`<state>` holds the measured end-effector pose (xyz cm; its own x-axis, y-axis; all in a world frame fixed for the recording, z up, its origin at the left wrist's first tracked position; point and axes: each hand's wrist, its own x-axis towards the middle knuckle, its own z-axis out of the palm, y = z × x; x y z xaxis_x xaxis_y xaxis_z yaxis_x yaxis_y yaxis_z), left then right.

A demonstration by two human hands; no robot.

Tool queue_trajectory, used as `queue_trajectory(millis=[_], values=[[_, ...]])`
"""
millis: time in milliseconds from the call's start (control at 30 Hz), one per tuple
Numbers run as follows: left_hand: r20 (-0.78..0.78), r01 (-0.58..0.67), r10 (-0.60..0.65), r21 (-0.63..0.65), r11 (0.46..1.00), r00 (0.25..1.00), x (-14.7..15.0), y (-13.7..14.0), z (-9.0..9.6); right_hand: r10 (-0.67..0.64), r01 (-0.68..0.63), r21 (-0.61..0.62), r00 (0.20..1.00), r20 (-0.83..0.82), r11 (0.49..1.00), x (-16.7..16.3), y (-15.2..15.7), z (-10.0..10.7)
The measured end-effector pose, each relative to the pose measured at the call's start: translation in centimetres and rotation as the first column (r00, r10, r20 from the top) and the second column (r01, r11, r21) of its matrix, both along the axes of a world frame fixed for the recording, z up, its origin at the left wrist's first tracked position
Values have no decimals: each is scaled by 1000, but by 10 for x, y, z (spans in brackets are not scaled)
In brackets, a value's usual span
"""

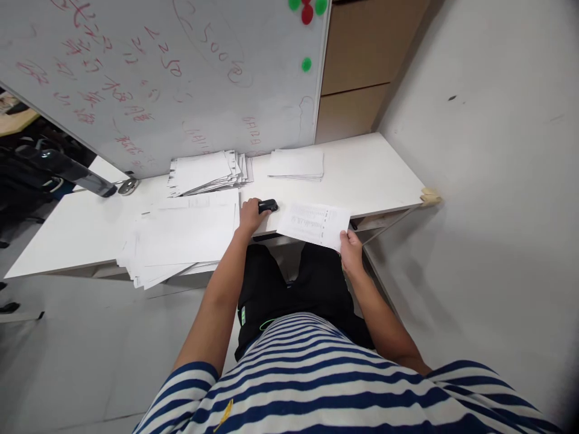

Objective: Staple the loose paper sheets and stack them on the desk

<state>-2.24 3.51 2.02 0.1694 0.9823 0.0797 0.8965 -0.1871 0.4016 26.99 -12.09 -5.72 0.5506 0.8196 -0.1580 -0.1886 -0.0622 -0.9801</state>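
My left hand [251, 216] is closed around a black stapler [268, 206] on the white desk, its front end pointing right. Between thumb and fingers, my right hand [351, 251] pinches the lower right corner of a printed sheet of paper [314, 223]. That sheet extends over the desk's front edge, a short way right of the stapler and apart from it. Left of my left hand lies a spread of loose papers [190, 232], some of them overhanging the front edge.
A thick paper stack [201, 172] and a thinner one [296, 163] lie along the back of the desk [362, 172]. Behind them stands a whiteboard [253, 54] with red writing and magnets. A dark bottle [72, 169] is at left; a grey wall [474, 150] borders the right side.
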Motion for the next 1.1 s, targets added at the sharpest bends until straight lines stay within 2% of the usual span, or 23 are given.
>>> queue_trajectory(millis=[200,500,733,867,1100], values=[[28,36,-35,-43,998,999,-7,3,3,83,-89,30,982,170,996,-9,8,-5],[51,68,-65,-57,996,997,-9,3,7,56,-60,59,996,70,996,-10,11,4],[78,81,-76,-61,995,994,-12,4,4,91,-101,48,980,178,994,-18,25,2],[91,99,-92,-74,992,992,-12,3,8,136,-149,67,976,171,987,-23,31,5],[117,96,-86,-80,992,989,-11,3,8,54,-66,62,982,181,996,-16,23,11]])
